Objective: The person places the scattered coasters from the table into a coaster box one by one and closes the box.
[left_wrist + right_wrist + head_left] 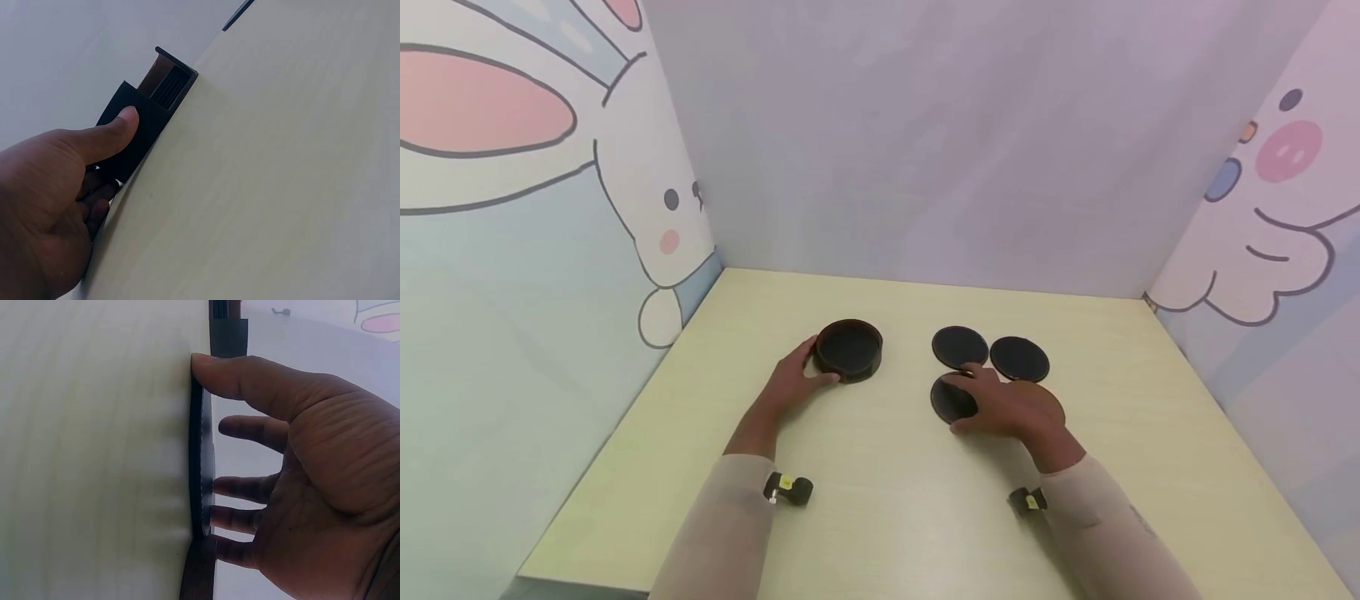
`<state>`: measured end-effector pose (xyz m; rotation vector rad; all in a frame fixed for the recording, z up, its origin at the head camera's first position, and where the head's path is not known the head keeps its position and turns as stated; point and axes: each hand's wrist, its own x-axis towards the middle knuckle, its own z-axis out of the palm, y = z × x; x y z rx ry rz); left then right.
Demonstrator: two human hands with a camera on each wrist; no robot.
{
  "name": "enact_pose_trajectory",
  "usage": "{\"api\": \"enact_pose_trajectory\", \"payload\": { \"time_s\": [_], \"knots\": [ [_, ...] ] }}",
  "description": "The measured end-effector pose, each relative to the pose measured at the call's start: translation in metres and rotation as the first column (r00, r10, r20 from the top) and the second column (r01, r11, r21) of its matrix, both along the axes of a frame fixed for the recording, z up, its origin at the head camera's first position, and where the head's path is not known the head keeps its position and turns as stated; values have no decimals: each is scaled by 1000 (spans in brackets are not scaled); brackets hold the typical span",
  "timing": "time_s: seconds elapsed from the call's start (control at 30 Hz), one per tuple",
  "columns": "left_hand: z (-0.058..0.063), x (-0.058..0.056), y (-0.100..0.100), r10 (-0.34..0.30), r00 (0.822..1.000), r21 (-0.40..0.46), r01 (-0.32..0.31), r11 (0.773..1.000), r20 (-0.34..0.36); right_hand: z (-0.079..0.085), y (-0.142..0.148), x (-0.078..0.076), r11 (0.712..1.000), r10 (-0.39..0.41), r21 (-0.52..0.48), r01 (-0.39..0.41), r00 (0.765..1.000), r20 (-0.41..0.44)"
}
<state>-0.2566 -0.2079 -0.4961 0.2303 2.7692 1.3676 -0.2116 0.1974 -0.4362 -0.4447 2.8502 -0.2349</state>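
A round dark coaster holder (pixel 876 362) stands on the table, and my left hand (pixel 792 385) grips its near left side. Its thumb lies along the outer wall in the left wrist view, the fingers curled about the other side. Through the holder's slot shows a stack of coasters (pixel 170 89). Over on the right, my right hand (pixel 994 405) reaches over a black round coaster (pixel 947 403) lying flat. In the right wrist view its thumb tip touches that coaster's edge, and the other fingers stretch over it, fairly straight. The palm stays clear of the coaster.
Two more black coasters (pixel 960 347) (pixel 1019 359) lie just beyond my right hand. A brown coaster (pixel 1047 402) lies right of it, partly covered by the hand. A grey wall (pixel 925 167) closes the pale table's back, with cartoon-printed walls at both sides.
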Motion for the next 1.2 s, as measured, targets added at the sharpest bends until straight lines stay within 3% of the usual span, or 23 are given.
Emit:
{"api": "enact_pose_trajectory", "payload": {
  "time_s": [0.47, 0.77, 1.2],
  "knots": [
    [2, 1, 0, -2, 1000, 6, 2, 1000, -6, 2, -5, -1, 996, 87, -24, -87, 996, -12],
    [1, 2, -1, 0, 1000, 2, 0, 1000, -8, 2, -8, -2, 993, 76, -96, -75, 997, 6],
    [2, 3, -2, -13, 1000, 12, 13, 1000, -18, -2, -11, -7, 946, 177, -260, -193, 980, -86]
  ]
}}
